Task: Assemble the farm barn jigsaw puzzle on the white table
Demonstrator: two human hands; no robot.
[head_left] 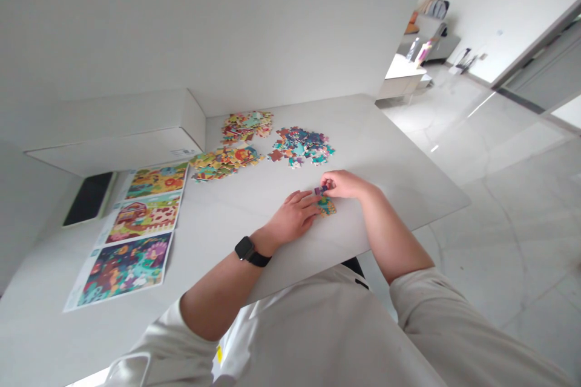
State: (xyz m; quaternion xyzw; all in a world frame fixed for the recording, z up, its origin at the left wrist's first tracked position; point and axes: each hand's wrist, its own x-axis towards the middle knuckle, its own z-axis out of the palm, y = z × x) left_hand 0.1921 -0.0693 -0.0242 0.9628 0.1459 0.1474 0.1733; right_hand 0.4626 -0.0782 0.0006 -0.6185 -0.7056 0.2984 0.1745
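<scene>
My left hand [297,216] lies flat on the table, fingers stretched toward a small joined patch of jigsaw pieces [327,208] in teal and yellow, its fingertips over the patch's left edge. At the patch's far side, my right hand [338,184] pinches a purple puzzle piece [319,191] between thumb and fingers. That piece touches or sits very close to the patch; the exact fit is too small to make out. Just beyond the hands is a heap of blue, teal and brown puzzle pieces [302,146].
Two more piles, one yellow-orange [226,161] and one mixed [247,126], lie farther back left. A sheet with three printed pictures [147,214], a phone [89,198] and a white box [122,133] are at left. The table's right edge [424,169] drops to a tiled floor.
</scene>
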